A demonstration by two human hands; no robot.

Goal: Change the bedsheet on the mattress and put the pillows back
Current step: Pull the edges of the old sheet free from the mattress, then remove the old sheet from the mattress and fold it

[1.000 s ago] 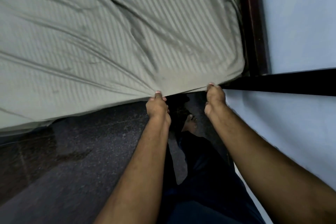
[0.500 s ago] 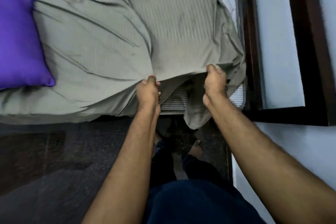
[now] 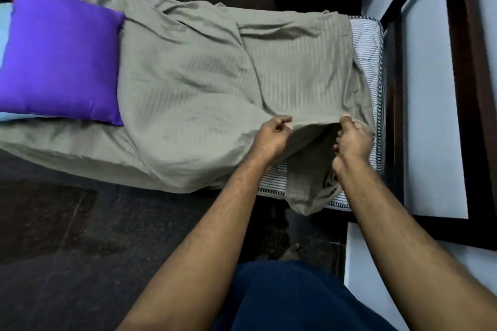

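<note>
A grey-green striped bedsheet (image 3: pixel 193 83) lies rumpled over the mattress (image 3: pixel 368 43), whose black-and-white striped cover shows bare along the right end and the near right corner. My left hand (image 3: pixel 271 134) pinches the sheet's edge near that corner. My right hand (image 3: pixel 352 140) grips the same edge a little to the right, and a loose flap of sheet hangs down between and below them. A purple pillow (image 3: pixel 59 54) rests on the left end of the bed, with a light blue pillow (image 3: pixel 4 32) partly hidden beneath it.
A dark wooden frame (image 3: pixel 392 105) stands against the bed's right end, with pale blue wall panels (image 3: pixel 430 94) beyond it. Dark stone floor (image 3: pixel 80 250) runs along the near side. My legs in dark blue trousers (image 3: pixel 290 298) are below.
The sheet's corner has come off the mattress and been pulled up onto the bed. Both hands rose with it, and the striped mattress corner is now bare. The view lifted, showing the pillows.
</note>
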